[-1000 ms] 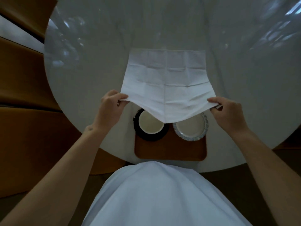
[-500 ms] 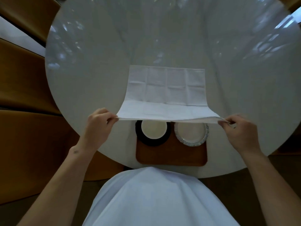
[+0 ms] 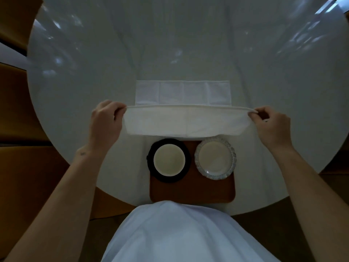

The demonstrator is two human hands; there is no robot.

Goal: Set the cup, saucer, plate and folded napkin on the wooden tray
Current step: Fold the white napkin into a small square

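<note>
A white cloth napkin (image 3: 185, 120) lies partly on the round table, its near edge lifted and carried over the far part. My left hand (image 3: 105, 121) pinches its left corner and my right hand (image 3: 270, 123) pinches its right corner. Below the napkin sits the wooden tray (image 3: 192, 191) at the table's near edge. On the tray's left stands a cream cup (image 3: 169, 160) on a black saucer (image 3: 151, 167). A pale plate (image 3: 215, 157) with a scalloped rim rests on the tray's right.
The glossy white round table (image 3: 188, 44) stretches far beyond the napkin. Brown wooden seating (image 3: 22, 167) curves round its left side. My white-clad lap (image 3: 179, 233) fills the bottom of the view.
Both hands have lifted the napkin's near edge and carried it away from me over the far half. The cup and plate, partly covered before, now show fully.
</note>
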